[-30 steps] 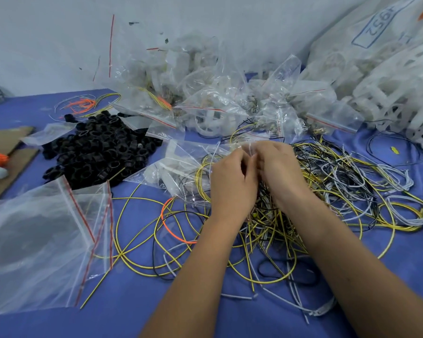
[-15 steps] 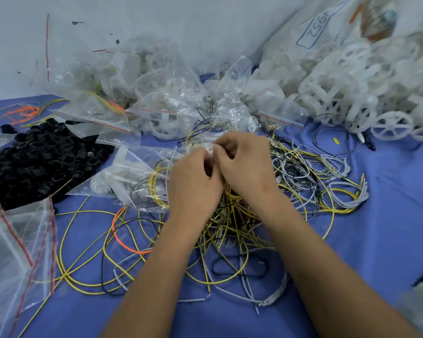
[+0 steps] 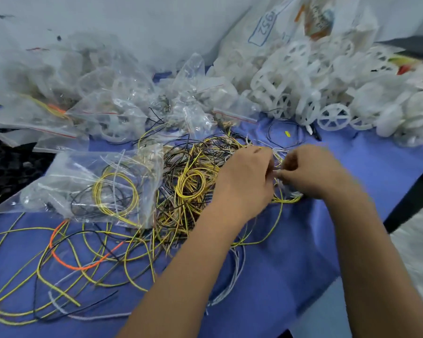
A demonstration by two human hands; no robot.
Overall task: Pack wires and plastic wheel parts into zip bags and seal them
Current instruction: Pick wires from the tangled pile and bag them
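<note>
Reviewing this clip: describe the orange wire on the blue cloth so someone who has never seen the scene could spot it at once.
Start at the zip bag lying flat on the blue cloth, left of the left hand. Just below the bag's lower edge, among loose yellow wires, the orange wire curves in an open loop. It is the only bright orange strand there; its neighbours are yellow, black or white.

A blue cloth covers the surface, strewn with yellow wires flecked with dark marks, thin black wires, pale grey-white wires and a single bright orange wire. A clear zip bag shows yellow, black and white coils inside. Behind it, more clear zip bags carry red seal lines. Translucent white plastic wheels are heaped at right, beneath a white sack bearing blue handwritten numerals in a blue box. Black parts darken the left edge.
</note>
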